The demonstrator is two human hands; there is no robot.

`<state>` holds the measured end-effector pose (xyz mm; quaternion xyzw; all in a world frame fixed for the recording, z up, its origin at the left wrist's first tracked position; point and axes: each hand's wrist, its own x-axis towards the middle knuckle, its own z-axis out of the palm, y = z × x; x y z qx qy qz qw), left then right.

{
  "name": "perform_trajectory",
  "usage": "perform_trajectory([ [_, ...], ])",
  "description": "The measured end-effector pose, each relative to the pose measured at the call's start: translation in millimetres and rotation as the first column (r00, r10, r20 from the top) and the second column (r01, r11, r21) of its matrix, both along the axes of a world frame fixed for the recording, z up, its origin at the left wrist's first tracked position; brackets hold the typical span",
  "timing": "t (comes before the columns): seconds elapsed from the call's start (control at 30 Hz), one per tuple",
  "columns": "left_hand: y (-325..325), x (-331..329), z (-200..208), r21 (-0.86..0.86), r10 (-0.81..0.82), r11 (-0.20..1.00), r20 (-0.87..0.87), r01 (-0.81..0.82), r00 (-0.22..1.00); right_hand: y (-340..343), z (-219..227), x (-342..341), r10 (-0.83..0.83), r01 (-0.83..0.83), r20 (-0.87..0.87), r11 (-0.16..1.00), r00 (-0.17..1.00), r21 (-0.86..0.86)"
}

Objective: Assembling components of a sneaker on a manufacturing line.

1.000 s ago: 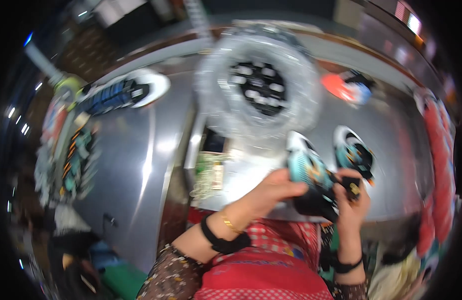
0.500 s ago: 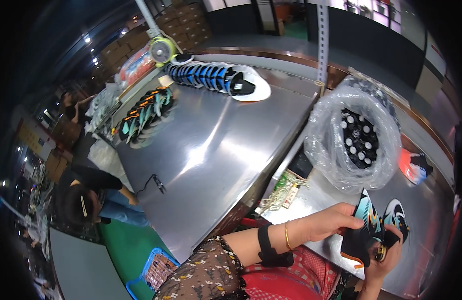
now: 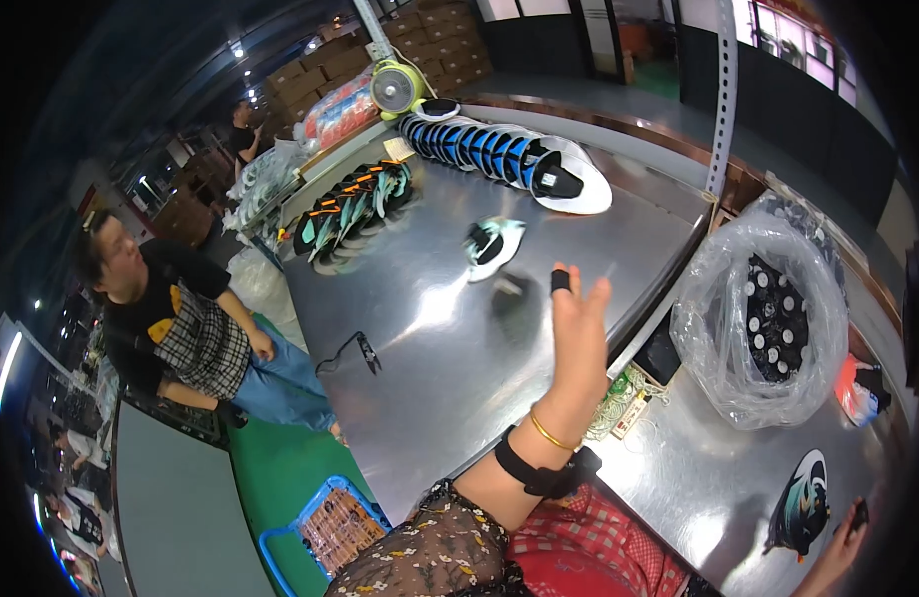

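Note:
My left hand (image 3: 579,338) reaches out over the large steel table (image 3: 420,428), fingers stretched and apart, a black band round one finger. Beyond its fingertips, apart from it, a pale-green, white and black shoe upper (image 3: 499,261) shows blurred above the tabletop, its shadow beneath. At the lower right edge my right hand (image 3: 845,547) is closed round a small dark tool (image 3: 859,515), whose kind I cannot make out. Beside that hand, another shoe upper (image 3: 804,505), black, teal and white, lies on the right-hand steel surface (image 3: 718,478).
A row of blue-black shoe uppers (image 3: 469,144) and a teal-orange stack (image 3: 355,204) lie at the back. Small snips (image 3: 368,353) rest on the table. A plastic-lined container (image 3: 693,328) holds black parts. A person (image 3: 191,328) stands left, near a blue basket (image 3: 280,537).
My left hand has let go of a shoe upper and swung left over the large table. My right hand has moved right and down. The person at left has straightened up. The view has shifted.

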<state>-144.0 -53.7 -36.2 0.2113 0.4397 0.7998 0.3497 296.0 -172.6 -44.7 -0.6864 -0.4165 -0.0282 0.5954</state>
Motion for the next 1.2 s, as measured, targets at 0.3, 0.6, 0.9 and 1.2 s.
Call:
perform_trajectory([
  [0.3, -46, 138, -63, -0.301, -0.927, 0.309, -0.306, 0.902, 0.216, 26, -34, -61, 0.233, 0.178, 0.443, 0.684, 0.866, -0.707],
  [0.6, -56, 137, -75, -0.545, -0.618, 0.486, -0.767, 0.683, -0.171, -25, -27, -128, 0.277, -0.289, -0.122, 0.710, 0.953, -0.642],
  [0.9, 25, 126, -6, -0.010, -0.066, 0.903, -0.991, 0.430, 0.117, -2, 11, -133, 0.745, -0.526, 0.373, 0.660, 0.554, -0.536],
  [1.2, 77, 127, -25, -0.210, -0.127, 0.847, -0.972, 0.488, -0.197, 10, -15, -157, 0.797, -0.459, 0.441, 0.600, 0.412, -0.656],
])
